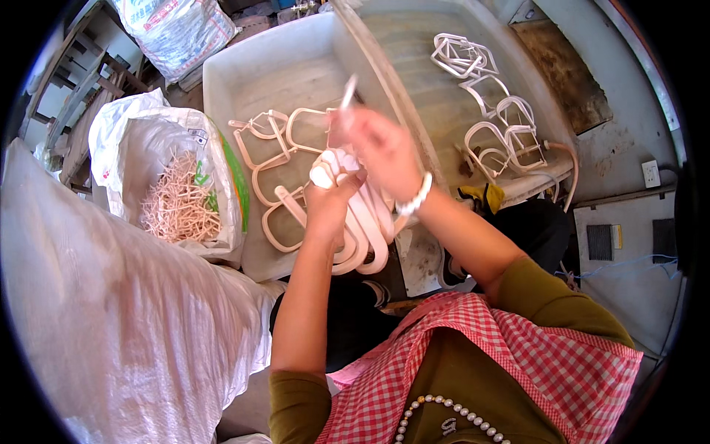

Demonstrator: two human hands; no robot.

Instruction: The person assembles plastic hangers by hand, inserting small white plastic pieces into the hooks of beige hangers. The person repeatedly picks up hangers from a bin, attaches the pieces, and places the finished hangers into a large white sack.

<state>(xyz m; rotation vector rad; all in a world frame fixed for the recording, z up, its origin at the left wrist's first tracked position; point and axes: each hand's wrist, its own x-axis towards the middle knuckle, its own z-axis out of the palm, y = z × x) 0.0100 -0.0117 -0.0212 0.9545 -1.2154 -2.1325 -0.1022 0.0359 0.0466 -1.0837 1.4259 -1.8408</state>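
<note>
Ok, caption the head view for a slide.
Left hand grips a bunch of pale plastic loops; right hand lifts a thin strip above tray.

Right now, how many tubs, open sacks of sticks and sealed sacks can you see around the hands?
Tubs: 2, the left tub and the right tub
Open sack of sticks: 1
Sealed sacks: 2, one at top, one large white sack
Total: 5

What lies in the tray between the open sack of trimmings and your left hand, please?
In the head view, loose pinkish loops lie in the tray between sack and left hand.
</note>
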